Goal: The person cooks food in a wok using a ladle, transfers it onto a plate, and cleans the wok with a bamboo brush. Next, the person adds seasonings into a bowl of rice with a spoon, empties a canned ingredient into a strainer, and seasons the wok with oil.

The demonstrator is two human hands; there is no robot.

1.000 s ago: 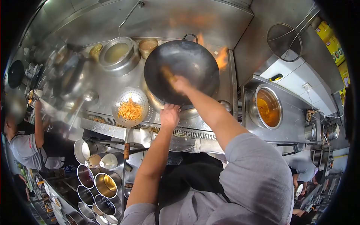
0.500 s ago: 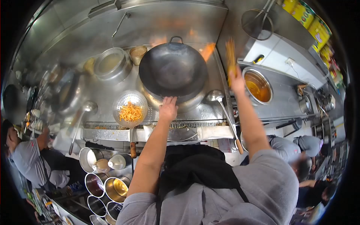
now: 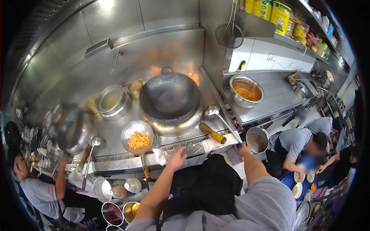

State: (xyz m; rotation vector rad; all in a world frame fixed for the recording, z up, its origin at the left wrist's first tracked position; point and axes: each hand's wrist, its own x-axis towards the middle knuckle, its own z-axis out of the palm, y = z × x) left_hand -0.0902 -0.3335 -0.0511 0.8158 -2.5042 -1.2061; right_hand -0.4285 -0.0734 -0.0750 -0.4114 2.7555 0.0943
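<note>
A dark wok (image 3: 169, 96) sits on the round burner, with flames behind it. My left hand (image 3: 178, 158) is over the stove's front edge with its fingers apart, holding nothing. The white cloth (image 3: 159, 156) lies beside it. At the right, my right hand (image 3: 245, 149) is closed around the handle end of a ladle (image 3: 212, 111), whose bowl rests on the stove top. Between my hands, a bamboo wok brush (image 3: 213, 133) lies at the stove's front edge. A perforated strainer (image 3: 127, 133) holding orange shreds (image 3: 138, 141) stands left of the wok.
A lidded pot (image 3: 113, 104) stands left of the wok. On the right counter is a steel bowl of orange liquid (image 3: 246, 91); a pot (image 3: 257, 140) is below it, near my right hand. Co-workers are at the left (image 3: 42, 192) and right (image 3: 289, 144).
The wok brush went from my raised right hand down to the stove's front edge. My right hand now grips the ladle handle. My left hand has come off the wok's rim, toward me.
</note>
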